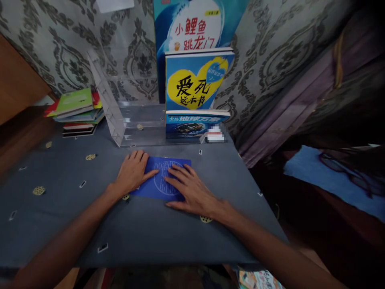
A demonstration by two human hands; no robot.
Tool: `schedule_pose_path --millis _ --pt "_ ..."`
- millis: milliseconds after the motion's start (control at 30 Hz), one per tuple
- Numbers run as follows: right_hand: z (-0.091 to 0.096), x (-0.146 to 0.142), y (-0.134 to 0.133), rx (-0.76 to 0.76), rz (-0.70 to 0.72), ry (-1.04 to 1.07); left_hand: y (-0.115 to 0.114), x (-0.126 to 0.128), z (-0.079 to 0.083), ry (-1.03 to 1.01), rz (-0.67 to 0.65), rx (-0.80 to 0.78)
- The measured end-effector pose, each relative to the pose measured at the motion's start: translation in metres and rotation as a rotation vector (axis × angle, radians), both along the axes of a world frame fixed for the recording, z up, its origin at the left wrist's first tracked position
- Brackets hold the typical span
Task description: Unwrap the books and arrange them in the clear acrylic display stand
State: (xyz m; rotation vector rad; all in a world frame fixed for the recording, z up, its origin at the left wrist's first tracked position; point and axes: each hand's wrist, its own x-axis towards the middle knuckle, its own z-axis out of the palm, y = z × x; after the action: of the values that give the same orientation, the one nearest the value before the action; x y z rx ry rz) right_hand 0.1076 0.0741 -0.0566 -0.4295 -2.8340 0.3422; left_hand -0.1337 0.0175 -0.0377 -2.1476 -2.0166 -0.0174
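Observation:
A blue book [152, 190] with a white ring of small print lies on the cloth-covered table in front of a clear stepped rack. My left hand [134, 172] rests on its left edge, fingers stretched away from me and thumb pointing inward. Across its right half lies my right hand [192, 188], flat with its fingers spread, covering part of the print. Neither hand is wrapped round anything. Just behind, the clear rack [112, 108] holds upright books on its right side, among them one with a yellow heart [186, 86] and an earth book [186, 124].
A stack of books [76, 104] lies at the table's back left. A tall teal book [198, 24] stands at the rear against patterned wallpaper. To the right, beyond the table edge, are a purple curtain [288, 96] and a blue cloth [333, 184] with eyeglasses [345, 170] on it.

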Motion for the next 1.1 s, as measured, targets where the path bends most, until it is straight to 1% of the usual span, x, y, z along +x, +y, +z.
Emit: schedule_pose_path --millis 133,267,333,467,533,633,800,967,1100 --pt "0.004 0.003 0.007 -0.041 -0.008 -0.028 0.001 0.001 0.003 0.017 0.014 0.001" --pt "0.005 0.005 0.011 -0.054 -0.028 -0.013 -0.002 0.003 0.001 0.028 0.019 0.012" --pt "0.004 0.005 0.01 -0.046 -0.035 0.001 -0.005 0.007 -0.002 0.012 -0.041 0.027" --pt "0.0 0.002 0.009 -0.035 -0.042 0.033 -0.01 0.016 -0.008 -0.14 -0.278 0.032" --pt "-0.001 0.002 0.01 -0.037 -0.048 0.045 -0.011 0.018 -0.01 -0.188 -0.325 0.018" --pt "-0.001 0.003 0.017 -0.033 -0.104 0.058 -0.01 0.015 -0.009 -0.172 -0.292 0.01" --pt "0.002 0.009 0.029 0.004 -0.26 0.075 -0.01 0.006 -0.007 -0.15 -0.217 0.01" --pt "0.003 0.009 0.03 0.028 -0.277 0.086 -0.01 0.003 -0.009 -0.171 -0.21 0.025" --pt "0.003 0.008 0.028 0.035 -0.277 0.085 -0.012 0.002 -0.007 -0.178 -0.227 -0.005"
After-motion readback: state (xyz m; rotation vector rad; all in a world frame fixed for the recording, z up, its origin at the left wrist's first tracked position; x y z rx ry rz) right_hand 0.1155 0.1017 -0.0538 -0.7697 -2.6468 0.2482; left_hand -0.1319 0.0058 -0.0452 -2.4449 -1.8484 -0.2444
